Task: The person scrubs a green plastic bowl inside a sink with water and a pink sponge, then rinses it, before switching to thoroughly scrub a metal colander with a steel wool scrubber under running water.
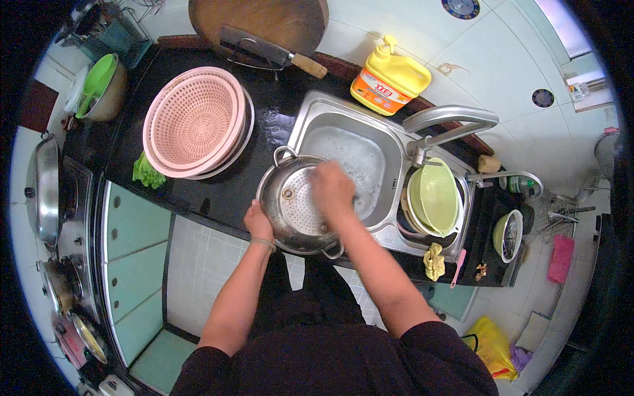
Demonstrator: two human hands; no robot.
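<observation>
A stainless-steel steamer pot (297, 237) with a perforated base and two loop handles is held tilted at the near left corner of the sink. My left hand (259, 221) grips its rim on the left side. Blurred by motion, my right hand (333, 190) is curled over the perforated base (299, 208); whether anything is inside its fingers is hidden. Behind the pot, the steel sink basin (322, 119) contains sudsy water (366, 153).
Stacked pink colanders (198, 123) stand left on the black counter (223, 203). Behind are a cleaver (257, 44) and a yellow detergent jug (389, 81). The faucet (450, 116) arches over green basins (433, 198). A yellow cloth (434, 262) and pink brush (458, 269) lie at right.
</observation>
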